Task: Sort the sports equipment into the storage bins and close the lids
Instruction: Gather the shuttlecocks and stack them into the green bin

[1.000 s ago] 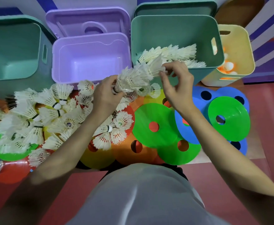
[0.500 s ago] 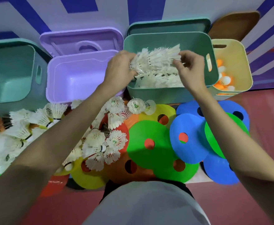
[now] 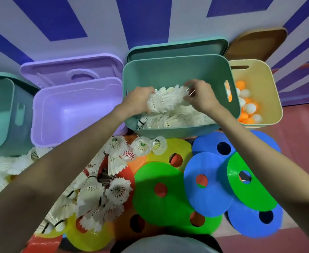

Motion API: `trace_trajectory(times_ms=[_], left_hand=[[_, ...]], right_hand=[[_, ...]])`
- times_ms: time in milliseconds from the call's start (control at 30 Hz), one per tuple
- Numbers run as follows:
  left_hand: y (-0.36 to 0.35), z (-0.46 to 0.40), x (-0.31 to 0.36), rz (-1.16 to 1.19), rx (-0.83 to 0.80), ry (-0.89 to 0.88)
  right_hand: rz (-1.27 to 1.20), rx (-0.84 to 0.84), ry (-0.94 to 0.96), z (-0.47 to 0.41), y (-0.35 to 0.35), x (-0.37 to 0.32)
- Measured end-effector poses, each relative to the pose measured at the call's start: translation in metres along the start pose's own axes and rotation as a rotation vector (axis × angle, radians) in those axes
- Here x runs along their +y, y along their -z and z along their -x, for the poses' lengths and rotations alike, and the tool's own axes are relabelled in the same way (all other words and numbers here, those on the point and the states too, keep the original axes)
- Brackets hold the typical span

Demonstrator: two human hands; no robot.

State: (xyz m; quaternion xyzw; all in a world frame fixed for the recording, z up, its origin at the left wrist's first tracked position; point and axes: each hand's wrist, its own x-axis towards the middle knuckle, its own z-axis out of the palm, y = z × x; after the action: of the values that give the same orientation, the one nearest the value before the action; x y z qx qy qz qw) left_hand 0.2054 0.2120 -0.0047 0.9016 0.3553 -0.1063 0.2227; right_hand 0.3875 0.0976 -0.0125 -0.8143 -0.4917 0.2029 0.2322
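A red floor meets a wall painted in blue and white stripes, and four open bins stand along its foot. Going from the left: a teal bin [image 3: 2,114] cut off by the frame edge, then a purple bin [image 3: 73,110] with its lid [image 3: 71,73] leaning behind it, then a green bin [image 3: 179,70] with its own lid [image 3: 177,48] propped at the back, then a cream bin [image 3: 259,83] holding orange and white balls [image 3: 248,108]. Loose shuttlecocks [image 3: 99,190] lie heaped on the floor at lower left, partly hidden under the left forearm. Flat cones [image 3: 159,190] in yellow, orange, green and blue overlap across the floor to the right. Inside the green bin, the left hand [image 3: 139,101] grips one end of a stack of shuttlecocks [image 3: 166,99] and the right hand [image 3: 201,95] pinches the other end, just above more shuttlecocks already lying in the bin. A brown board [image 3: 256,42] leans behind the cream bin; what it is cannot be made out.
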Motion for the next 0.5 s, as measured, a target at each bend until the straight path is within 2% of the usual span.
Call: trace_trajectory(times_ms=[133,333,400,500], left_hand=[[0.000,-0.010,-0.004,-0.034,-0.149,0.041],[-0.007,-0.023,-0.007,-0.061,-0.313,0.053],[-0.009,-0.025,-0.008,-0.076,-0.322,0.050],[-0.013,-0.028,-0.010,-0.037,-0.244,0.045]], right_hand=[[0.036,-0.163,0.015,-0.015,-0.010,0.008],[0.066,-0.255,0.014,-0.024,-0.018,0.015],[0.075,-0.290,0.000,-0.024,-0.020,0.018],[0.105,-0.318,-0.007,-0.023,-0.023,0.022]])
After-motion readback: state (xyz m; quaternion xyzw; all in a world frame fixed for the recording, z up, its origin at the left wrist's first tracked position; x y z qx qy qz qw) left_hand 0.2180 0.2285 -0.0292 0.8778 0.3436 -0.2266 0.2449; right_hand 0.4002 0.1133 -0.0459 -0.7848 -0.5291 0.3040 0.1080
